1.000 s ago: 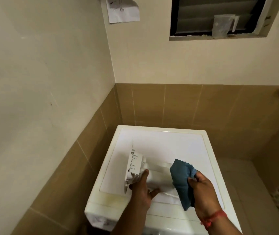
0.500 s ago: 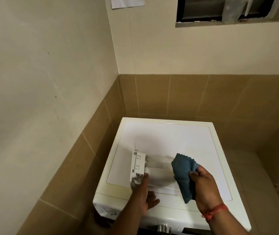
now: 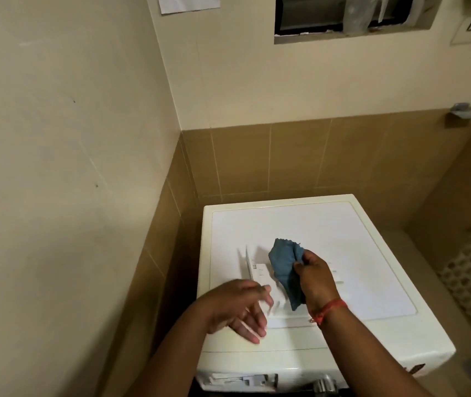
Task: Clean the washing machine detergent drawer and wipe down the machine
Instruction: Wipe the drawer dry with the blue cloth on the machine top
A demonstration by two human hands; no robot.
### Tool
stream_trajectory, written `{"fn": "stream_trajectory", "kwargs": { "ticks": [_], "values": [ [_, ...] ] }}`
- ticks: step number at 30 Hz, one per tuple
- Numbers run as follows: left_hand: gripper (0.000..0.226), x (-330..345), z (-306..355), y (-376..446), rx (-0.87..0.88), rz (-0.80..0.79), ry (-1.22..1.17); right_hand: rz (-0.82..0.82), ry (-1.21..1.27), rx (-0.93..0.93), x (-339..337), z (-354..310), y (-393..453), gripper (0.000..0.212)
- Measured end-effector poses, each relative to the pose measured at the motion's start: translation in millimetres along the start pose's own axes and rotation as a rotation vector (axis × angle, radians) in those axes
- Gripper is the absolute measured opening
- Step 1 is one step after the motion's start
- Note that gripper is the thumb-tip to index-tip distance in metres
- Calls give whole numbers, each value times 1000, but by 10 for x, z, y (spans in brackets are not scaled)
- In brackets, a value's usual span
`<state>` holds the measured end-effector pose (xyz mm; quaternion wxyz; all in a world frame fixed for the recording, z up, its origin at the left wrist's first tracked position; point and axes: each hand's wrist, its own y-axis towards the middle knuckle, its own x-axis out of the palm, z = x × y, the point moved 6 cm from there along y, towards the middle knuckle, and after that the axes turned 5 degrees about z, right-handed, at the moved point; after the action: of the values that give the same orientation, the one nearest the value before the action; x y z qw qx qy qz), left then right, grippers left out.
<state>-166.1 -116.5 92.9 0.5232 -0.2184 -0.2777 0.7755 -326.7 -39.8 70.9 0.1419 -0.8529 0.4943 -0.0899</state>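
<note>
Detergent drawer (image 3: pixel 260 277): white plastic, lying on the washing machine (image 3: pixel 343 253) top, front-left. Right hand (image 3: pixel 314 277) fingers grip a crumpled blue cloth (image 3: pixel 284 263) over it. Left hand (image 3: pixel 237 306) fingers spread loosely, holding nothing. Right half of the top bare; walls close left and behind.

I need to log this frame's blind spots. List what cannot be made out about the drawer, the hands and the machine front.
- Detergent drawer, head view: compartments hidden by blue cloth and right hand; white on white.
- Left hand: motion-blurred; contact with the drawer unclear.
- Washing machine: front panel cut off by the bottom edge and both arms.
</note>
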Motion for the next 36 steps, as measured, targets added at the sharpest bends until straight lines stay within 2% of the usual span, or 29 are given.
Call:
{"fn": "stream_trajectory", "kwargs": {
  "ticks": [4, 7, 9, 11, 14, 17, 23, 26, 30, 36],
  "values": [
    [27, -444, 122, 170, 84, 165, -164, 53, -113, -56, 294, -2, 18, 32],
    [15, -645, 124, 386, 158, 371, -242, 94, -205, -129, 442, -19, 8, 30],
    [12, -741, 131, 551, 254, 552, -214, 106, -301, -195, 525, -44, -13, 34],
    [20, -771, 164, 689, 344, 681, -91, 76, -483, -322, 644, -64, -30, 30],
    [38, -617, 188, 918, 380, 638, 32, -44, -727, -443, 827, 58, -43, 24],
    [44, -450, 123, 1054, 366, 562, 27, -132, -850, -430, 816, 160, -89, 22],
    [45, -262, -115, 1137, 327, 520, -57, -170, -793, -343, 527, 185, -328, 30],
    [41, -183, -143, 1132, 334, 571, -86, -168, -762, -301, 459, 206, -329, 32],
    [34, -195, -207, 1194, 288, 633, -180, -186, -729, -347, 400, 176, -396, 35],
    [33, -185, -126, 1179, 289, 746, -94, -277, -695, -365, 205, 364, -663, 37]
  ]
}}
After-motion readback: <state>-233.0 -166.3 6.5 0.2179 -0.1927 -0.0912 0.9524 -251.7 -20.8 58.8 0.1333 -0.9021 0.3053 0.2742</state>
